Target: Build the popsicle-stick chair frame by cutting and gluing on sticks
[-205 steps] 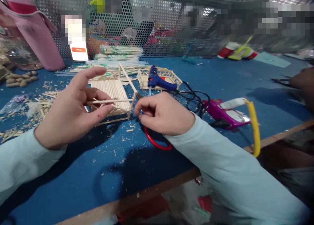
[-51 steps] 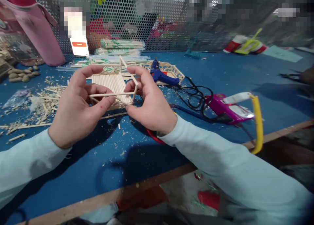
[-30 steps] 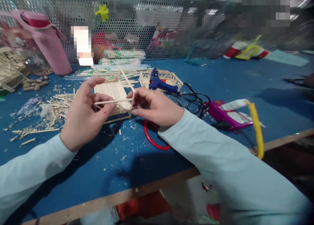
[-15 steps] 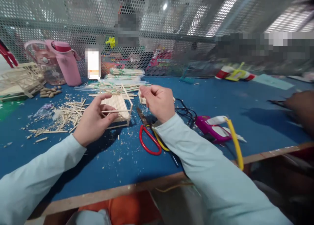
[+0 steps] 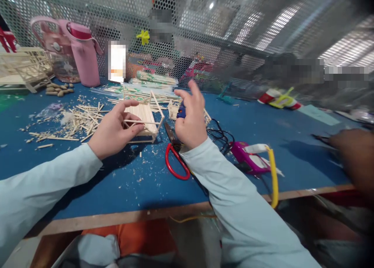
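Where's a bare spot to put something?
Bare blue tabletop lies between the purple object, light-blue sheet and co-worker's hand. In front of the scissors is a crumbly strip. It's crowded around the left hand, stick model and wood scraps.

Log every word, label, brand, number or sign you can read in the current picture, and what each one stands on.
Readable text: none.
Plastic packets behind the stick model: green print, too small and blurred to read.
Lit screen: pixelated, nothing legible.
Clear bottle: a pale mark, no letters I can make out.
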`<state>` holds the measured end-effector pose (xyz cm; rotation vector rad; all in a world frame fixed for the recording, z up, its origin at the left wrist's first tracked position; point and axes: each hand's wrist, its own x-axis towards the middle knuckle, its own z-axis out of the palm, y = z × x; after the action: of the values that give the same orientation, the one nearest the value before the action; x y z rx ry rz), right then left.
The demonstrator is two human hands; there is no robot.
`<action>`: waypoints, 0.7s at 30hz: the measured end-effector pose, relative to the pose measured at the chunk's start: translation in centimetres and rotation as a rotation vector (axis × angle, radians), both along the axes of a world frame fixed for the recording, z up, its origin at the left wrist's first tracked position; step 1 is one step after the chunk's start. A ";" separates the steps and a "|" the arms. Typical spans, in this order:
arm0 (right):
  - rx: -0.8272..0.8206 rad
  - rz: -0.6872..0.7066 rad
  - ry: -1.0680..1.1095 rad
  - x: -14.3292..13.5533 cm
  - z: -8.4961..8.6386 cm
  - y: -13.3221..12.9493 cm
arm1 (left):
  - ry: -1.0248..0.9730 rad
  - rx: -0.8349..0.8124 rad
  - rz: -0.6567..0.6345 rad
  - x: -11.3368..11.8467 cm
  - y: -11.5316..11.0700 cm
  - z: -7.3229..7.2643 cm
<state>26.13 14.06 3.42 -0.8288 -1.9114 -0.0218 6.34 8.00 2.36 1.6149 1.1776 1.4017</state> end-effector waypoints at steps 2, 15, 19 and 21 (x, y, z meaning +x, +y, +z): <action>0.208 -0.042 -0.022 0.0 0.5 -1.0 | -0.029 -0.007 -0.014 0.1 0.0 0.1; 0.070 0.033 -0.308 -2.6 -0.8 -3.9 | -0.025 -0.014 -0.021 0.0 0.0 0.0; 0.009 0.061 -0.278 -2.7 -0.6 -4.0 | -0.018 -0.003 -0.025 0.1 0.0 0.1; -0.068 0.086 -0.178 -2.6 -0.4 -4.0 | -0.022 0.049 -0.001 -0.4 0.1 0.1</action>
<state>23.50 10.03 2.98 -0.8122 -2.1244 0.0226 5.99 8.12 2.42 1.6294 1.1376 1.4546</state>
